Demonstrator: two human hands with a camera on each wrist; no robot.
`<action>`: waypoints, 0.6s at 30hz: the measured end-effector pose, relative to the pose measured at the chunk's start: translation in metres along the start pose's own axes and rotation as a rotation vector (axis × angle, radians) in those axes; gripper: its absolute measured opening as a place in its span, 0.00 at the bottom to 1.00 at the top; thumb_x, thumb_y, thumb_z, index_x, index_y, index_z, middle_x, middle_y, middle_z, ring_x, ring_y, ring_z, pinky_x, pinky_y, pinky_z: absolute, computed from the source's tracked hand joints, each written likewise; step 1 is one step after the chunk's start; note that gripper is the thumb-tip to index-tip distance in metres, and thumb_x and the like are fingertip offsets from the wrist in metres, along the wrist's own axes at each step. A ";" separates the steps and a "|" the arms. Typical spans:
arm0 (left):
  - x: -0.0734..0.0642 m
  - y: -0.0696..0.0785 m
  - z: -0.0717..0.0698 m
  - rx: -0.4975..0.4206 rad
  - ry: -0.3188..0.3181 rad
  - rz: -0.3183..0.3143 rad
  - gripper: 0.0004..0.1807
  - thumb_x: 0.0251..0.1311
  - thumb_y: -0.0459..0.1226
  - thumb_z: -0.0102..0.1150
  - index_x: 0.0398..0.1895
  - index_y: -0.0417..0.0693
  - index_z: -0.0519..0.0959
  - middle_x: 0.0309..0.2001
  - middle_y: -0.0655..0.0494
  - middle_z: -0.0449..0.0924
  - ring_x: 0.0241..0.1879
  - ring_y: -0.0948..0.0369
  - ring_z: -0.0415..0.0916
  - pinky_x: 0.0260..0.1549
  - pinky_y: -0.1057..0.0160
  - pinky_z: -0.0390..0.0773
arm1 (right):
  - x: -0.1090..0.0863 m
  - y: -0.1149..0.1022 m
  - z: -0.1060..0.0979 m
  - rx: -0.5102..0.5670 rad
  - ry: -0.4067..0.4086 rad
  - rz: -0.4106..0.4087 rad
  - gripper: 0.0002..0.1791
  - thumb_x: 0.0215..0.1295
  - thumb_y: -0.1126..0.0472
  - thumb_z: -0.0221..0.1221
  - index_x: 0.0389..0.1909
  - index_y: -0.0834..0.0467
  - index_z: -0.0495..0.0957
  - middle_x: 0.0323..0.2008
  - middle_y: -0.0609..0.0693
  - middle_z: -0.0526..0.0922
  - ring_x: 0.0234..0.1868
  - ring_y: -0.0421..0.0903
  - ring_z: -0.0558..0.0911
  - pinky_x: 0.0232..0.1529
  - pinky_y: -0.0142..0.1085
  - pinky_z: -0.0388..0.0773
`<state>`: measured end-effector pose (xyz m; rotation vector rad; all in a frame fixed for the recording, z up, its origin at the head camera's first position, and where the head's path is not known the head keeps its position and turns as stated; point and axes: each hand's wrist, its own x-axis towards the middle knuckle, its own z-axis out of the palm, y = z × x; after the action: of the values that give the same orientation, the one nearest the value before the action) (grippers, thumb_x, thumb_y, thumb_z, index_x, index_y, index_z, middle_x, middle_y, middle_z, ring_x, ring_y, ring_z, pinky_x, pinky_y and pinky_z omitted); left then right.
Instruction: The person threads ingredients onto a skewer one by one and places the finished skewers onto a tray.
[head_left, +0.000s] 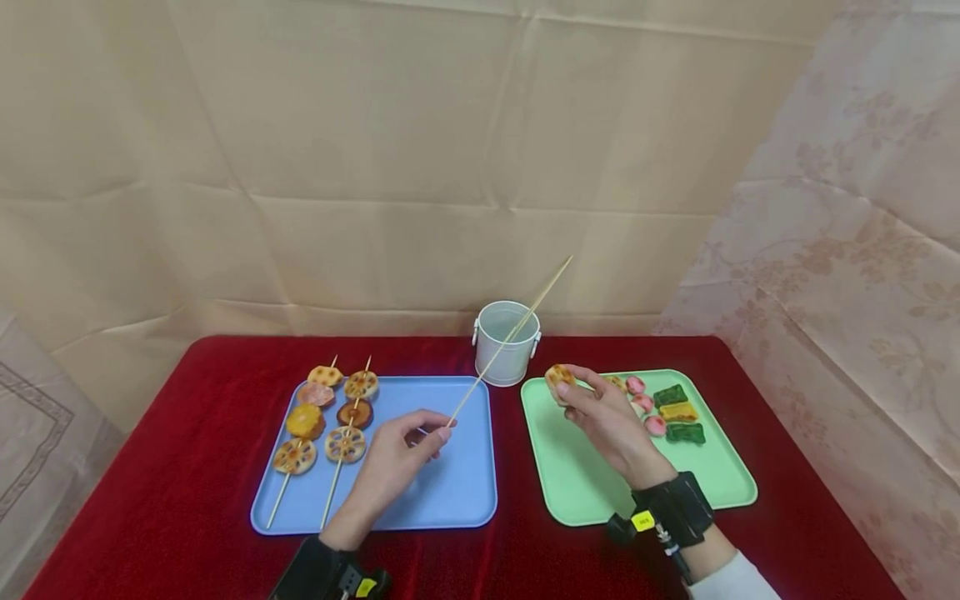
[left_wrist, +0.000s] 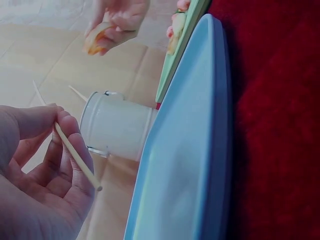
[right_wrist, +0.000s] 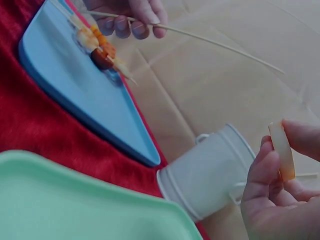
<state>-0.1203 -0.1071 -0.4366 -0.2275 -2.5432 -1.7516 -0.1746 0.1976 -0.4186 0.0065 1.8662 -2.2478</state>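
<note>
My left hand (head_left: 401, 454) pinches a thin bamboo skewer (head_left: 472, 389) near its lower end, between thumb and fingertips over the blue tray (head_left: 450, 492). The skewer slants up to the right, bare along its length, overlapping the white bucket (head_left: 504, 362) in the head view. My right hand (head_left: 611, 423) holds a browned lotus root slice (head_left: 558, 379) between thumb and fingers, above the left side of the green tray (head_left: 570, 492). Seen edge-on in the right wrist view, the lotus root slice (right_wrist: 282, 151) is pale with an orange-brown edge.
Two loaded skewers with lotus root slices (head_left: 345, 445) and other pieces lie on the blue tray's left. The green tray bears pink balls (head_left: 655, 425), green pieces (head_left: 686, 433) and a yellow piece (head_left: 678, 412). Another stick (left_wrist: 77, 93) leans from the bucket. Red cloth (head_left: 187, 467) covers the table.
</note>
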 end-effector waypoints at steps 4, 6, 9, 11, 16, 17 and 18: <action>-0.001 0.000 0.001 0.034 0.000 0.014 0.06 0.67 0.35 0.67 0.44 0.47 0.89 0.34 0.59 0.86 0.28 0.63 0.78 0.29 0.66 0.77 | 0.003 -0.004 0.006 0.020 0.006 -0.014 0.28 0.76 0.62 0.60 0.71 0.64 0.63 0.46 0.48 0.82 0.42 0.41 0.83 0.43 0.29 0.79; -0.001 0.001 0.002 0.051 0.003 0.024 0.06 0.66 0.34 0.68 0.43 0.47 0.89 0.33 0.60 0.86 0.28 0.64 0.78 0.28 0.66 0.77 | 0.004 -0.006 0.008 0.037 0.003 -0.026 0.27 0.76 0.62 0.59 0.71 0.62 0.64 0.46 0.49 0.82 0.43 0.42 0.85 0.46 0.30 0.81; -0.002 0.001 0.002 0.075 -0.005 0.038 0.05 0.65 0.34 0.69 0.42 0.48 0.89 0.32 0.61 0.86 0.27 0.64 0.79 0.28 0.66 0.76 | 0.006 -0.008 0.011 0.081 -0.002 -0.058 0.27 0.77 0.63 0.58 0.72 0.63 0.64 0.47 0.51 0.81 0.42 0.43 0.86 0.49 0.33 0.82; -0.003 0.001 0.002 0.089 -0.017 0.050 0.05 0.65 0.34 0.69 0.41 0.48 0.90 0.31 0.61 0.86 0.27 0.65 0.79 0.28 0.66 0.76 | 0.008 -0.009 0.012 0.109 -0.005 -0.081 0.27 0.78 0.64 0.57 0.72 0.64 0.63 0.47 0.52 0.80 0.42 0.43 0.86 0.51 0.34 0.82; -0.004 0.001 0.002 0.126 -0.072 0.080 0.05 0.66 0.35 0.68 0.41 0.49 0.90 0.33 0.61 0.87 0.29 0.65 0.80 0.29 0.66 0.78 | 0.010 -0.013 0.014 0.134 0.001 -0.117 0.29 0.78 0.65 0.56 0.74 0.66 0.62 0.51 0.54 0.77 0.43 0.41 0.86 0.52 0.33 0.81; -0.004 0.001 0.002 0.132 -0.083 0.082 0.05 0.66 0.35 0.68 0.42 0.49 0.90 0.34 0.61 0.87 0.29 0.65 0.80 0.29 0.66 0.78 | 0.010 -0.013 0.014 0.136 0.002 -0.119 0.29 0.78 0.64 0.56 0.75 0.65 0.62 0.51 0.54 0.77 0.43 0.41 0.86 0.53 0.33 0.81; -0.004 0.001 0.001 0.137 -0.093 0.082 0.05 0.66 0.35 0.68 0.42 0.49 0.90 0.34 0.61 0.87 0.29 0.65 0.80 0.30 0.66 0.78 | 0.010 -0.014 0.015 0.136 0.005 -0.121 0.29 0.78 0.64 0.57 0.75 0.65 0.62 0.52 0.54 0.77 0.43 0.41 0.86 0.52 0.33 0.81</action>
<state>-0.1161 -0.1059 -0.4369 -0.4099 -2.6629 -1.5667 -0.1848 0.1842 -0.4034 -0.0814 1.7562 -2.4538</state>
